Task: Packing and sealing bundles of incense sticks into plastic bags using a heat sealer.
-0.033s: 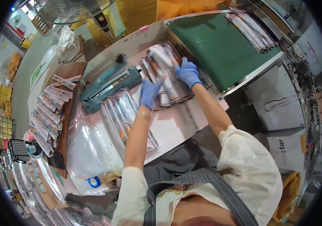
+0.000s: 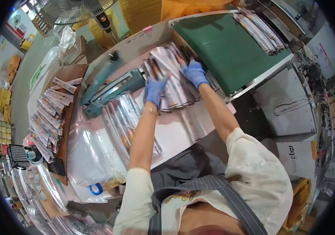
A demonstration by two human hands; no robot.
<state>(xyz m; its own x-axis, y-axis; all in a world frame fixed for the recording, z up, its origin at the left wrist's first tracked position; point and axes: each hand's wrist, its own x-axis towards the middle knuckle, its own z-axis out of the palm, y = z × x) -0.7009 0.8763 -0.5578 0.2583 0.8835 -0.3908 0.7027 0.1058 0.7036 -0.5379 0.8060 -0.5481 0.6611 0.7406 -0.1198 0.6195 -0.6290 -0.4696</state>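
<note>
A bundle of glossy folded printed sheets (image 2: 173,84), white with orange and dark print, lies on the pale pink worktop between my hands. My left hand (image 2: 155,91), in a blue glove with bare fingertips, holds its left side, thumb across the top. On the far right side, my right hand (image 2: 195,73), gloved alike, presses in with fingers curled round the edge. The undersides of the sheets and some fingertips are hidden. Left of the bundle stands a teal hand-lever bag sealer (image 2: 116,92), its arm raised. Nearer me lies a similar bundle in clear plastic (image 2: 122,117).
A green conveyor belt (image 2: 214,43) at the right carries more folded sheets (image 2: 259,31) at its far end. Clear plastic bags (image 2: 91,152) and a blue tape roll (image 2: 96,189) lie at the left front. A brown board (image 2: 75,102) holds piled sheets. A fan (image 2: 75,9) stands behind.
The sealer's lever arm has swung higher. Both hands stay on the bundle with only a slight shift, and the whole view has moved a little.
</note>
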